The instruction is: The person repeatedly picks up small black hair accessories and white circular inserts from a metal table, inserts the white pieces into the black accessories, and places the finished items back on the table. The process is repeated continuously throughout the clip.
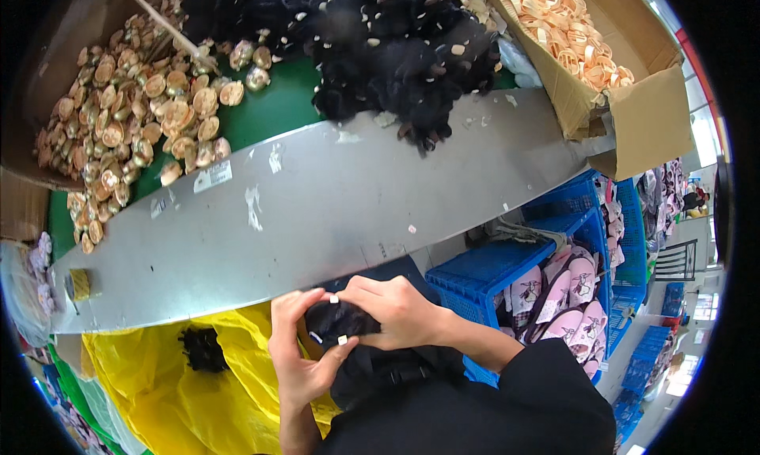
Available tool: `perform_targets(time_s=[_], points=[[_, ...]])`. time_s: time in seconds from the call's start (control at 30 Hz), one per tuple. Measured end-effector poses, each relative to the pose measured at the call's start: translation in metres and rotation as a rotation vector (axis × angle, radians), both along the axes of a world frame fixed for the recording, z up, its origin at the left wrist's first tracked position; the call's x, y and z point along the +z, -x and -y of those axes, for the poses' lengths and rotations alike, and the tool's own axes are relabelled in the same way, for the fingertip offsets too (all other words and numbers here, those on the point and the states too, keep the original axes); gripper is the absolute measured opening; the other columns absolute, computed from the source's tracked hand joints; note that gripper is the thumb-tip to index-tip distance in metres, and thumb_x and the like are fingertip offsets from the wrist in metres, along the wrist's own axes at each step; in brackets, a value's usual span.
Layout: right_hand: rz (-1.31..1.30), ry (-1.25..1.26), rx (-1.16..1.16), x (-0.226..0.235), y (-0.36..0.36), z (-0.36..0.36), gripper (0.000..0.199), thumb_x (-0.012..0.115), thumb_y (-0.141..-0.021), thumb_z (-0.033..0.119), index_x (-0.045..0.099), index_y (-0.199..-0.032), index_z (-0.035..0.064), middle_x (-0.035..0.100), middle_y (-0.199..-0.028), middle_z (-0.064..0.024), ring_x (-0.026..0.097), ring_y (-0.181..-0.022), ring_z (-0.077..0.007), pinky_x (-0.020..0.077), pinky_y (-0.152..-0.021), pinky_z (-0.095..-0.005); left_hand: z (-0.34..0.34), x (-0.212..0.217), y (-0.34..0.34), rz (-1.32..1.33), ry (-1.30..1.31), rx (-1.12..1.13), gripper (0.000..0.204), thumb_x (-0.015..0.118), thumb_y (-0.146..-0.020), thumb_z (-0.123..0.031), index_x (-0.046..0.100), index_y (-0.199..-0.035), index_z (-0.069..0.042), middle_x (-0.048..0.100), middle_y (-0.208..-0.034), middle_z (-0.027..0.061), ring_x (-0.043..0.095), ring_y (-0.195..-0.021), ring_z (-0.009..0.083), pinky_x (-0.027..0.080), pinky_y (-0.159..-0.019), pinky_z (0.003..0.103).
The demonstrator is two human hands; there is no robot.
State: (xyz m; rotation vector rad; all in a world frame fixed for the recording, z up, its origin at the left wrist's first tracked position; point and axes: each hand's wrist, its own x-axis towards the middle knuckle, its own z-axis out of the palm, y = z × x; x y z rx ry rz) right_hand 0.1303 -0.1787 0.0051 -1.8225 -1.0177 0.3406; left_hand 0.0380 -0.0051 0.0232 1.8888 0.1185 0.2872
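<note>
We hold a black fuzzy pom-pom (339,320) between both hands below the grey table edge (332,209): our left hand (299,352) curls fingers under it, our right hand (396,312) closes over its top.

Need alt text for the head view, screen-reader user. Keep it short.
Both hands, left hand and right hand, hold a small black fluffy piece above a yellow bag, in front of a grey metal bench. Heaps of tan round parts and black fluffy pieces lie beyond; blue crates of pink slippers stand at right.
</note>
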Motion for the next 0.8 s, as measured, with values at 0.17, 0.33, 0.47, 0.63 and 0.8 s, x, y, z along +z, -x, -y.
perform_targets(time_s=[0.17,0.33,0.47,0.63,0.8], points=[[-0.137,-0.115,0.025,0.001,-0.024,0.001,0.045,0.08,-0.07,0.009,0.058,-0.109,0.0011,0.059,-0.097,-0.014,0.064,-0.087,-0.0364,0.055,-0.072,-0.04,0.004,-0.016,-0.006,-0.072,0.268,0.156,0.045,0.082,-0.07,0.002,0.061,-0.11,0.002,0.061,-0.098,0.0109,0.058,-0.091,0.0198,0.045,-0.083,0.029],[0.292,-0.116,-0.169,-0.013,-0.041,-0.004,0.035,0.07,-0.078,0.005,0.059,-0.111,-0.0006,0.059,-0.098,-0.0123,0.067,-0.077,-0.0264,0.0567,-0.064,-0.0332,0.017,0.001,-0.046,-0.181,0.61,0.238,0.04,0.079,-0.077,-0.001,0.061,-0.112,0.002,0.063,-0.103,0.0084,0.059,-0.098,0.0173,0.046,-0.09,0.028],[0.522,0.016,-0.226,-0.019,-0.056,0.001,0.035,0.068,-0.085,0.007,0.059,-0.117,-0.0041,0.06,-0.104,-0.0161,0.067,-0.078,-0.0241,0.0571,-0.068,-0.0315,0.011,-0.008,-0.071,-0.342,0.678,0.115,0.037,0.079,-0.079,-0.002,0.061,-0.111,0.003,0.062,-0.106,0.009,0.059,-0.1,0.0155,0.047,-0.091,0.027],[0.523,0.153,-0.335,-0.026,-0.069,0.002,0.04,0.065,-0.09,0.009,0.056,-0.126,-0.0062,0.06,-0.112,-0.0182,0.067,-0.084,-0.0242,0.0578,-0.072,-0.0303,0.024,-0.01,-0.086,-0.289,0.506,0.007,0.04,0.07,-0.081,0.002,0.059,-0.119,0.0,0.061,-0.117,0.0069,0.059,-0.106,0.0172,0.049,-0.095,0.031],[0.395,0.125,-0.27,-0.029,-0.066,0.008,0.048,0.066,-0.087,0.008,0.052,-0.13,-0.0091,0.057,-0.119,-0.0211,0.066,-0.095,-0.0285,0.0562,-0.085,-0.036,0.022,-0.035,-0.091,-0.185,0.439,0.095,0.03,0.076,-0.08,-0.001,0.06,-0.105,0.003,0.062,-0.103,0.0085,0.06,-0.097,0.0148,0.048,-0.089,0.027]])
